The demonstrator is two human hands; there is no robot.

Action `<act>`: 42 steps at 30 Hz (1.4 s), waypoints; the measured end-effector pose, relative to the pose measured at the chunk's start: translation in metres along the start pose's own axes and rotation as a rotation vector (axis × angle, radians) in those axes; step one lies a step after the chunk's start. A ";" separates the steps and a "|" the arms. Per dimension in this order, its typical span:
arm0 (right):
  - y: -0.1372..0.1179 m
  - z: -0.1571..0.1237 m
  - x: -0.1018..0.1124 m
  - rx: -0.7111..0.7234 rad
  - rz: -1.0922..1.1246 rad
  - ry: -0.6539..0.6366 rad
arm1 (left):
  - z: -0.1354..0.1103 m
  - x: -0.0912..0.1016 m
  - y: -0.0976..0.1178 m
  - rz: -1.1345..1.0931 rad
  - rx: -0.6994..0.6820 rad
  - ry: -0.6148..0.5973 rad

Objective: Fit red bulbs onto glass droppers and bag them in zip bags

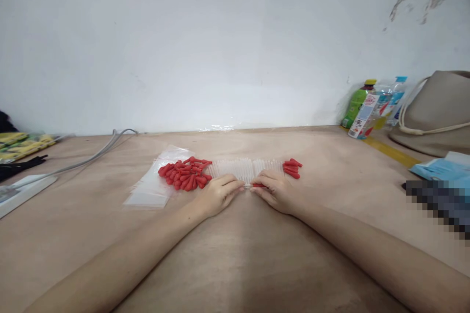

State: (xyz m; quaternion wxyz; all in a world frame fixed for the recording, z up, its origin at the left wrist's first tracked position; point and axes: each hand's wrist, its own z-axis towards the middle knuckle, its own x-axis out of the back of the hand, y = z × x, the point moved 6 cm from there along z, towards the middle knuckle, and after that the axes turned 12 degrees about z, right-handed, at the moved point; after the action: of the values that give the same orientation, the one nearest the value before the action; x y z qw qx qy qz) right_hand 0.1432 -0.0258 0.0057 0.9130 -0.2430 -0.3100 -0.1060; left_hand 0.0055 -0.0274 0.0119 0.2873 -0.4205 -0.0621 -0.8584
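A row of clear plastic tubes (pixel 242 168) lies across the middle of the wooden table (pixel 235 264). A heap of small red rubber caps (pixel 185 174) sits at the row's left end, and a few more red caps (pixel 292 168) lie at its right end. My left hand (pixel 219 193) pinches one clear tube at the row's near edge. My right hand (pixel 274 190) meets it, fingers closed on a red cap (pixel 258 185).
Clear plastic bags (pixel 154 187) lie left of the caps. A grey cable (pixel 91 156) and white strip (pixel 22 193) are at far left. Bottles (pixel 370 107), a beige bag (pixel 436 117) and a blue packet (pixel 440 168) stand at right.
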 end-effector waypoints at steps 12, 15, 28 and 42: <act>0.011 -0.003 0.011 -0.147 0.059 0.027 | -0.001 0.004 -0.003 -0.040 0.085 -0.006; 0.012 -0.001 0.009 -0.203 0.199 0.029 | -0.001 0.005 -0.004 -0.109 0.150 -0.037; 0.009 -0.001 0.010 -0.317 0.274 0.077 | -0.002 0.007 -0.005 -0.125 0.171 0.005; 0.015 0.000 0.002 -0.496 0.554 -0.048 | -0.001 0.006 0.001 -0.021 0.083 -0.025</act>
State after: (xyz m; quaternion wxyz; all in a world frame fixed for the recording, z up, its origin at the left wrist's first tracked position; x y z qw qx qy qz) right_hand 0.1503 -0.0137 0.0013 0.8128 -0.5340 -0.2189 0.0789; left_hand 0.0021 -0.0316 0.0157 0.2950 -0.4183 -0.1057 -0.8525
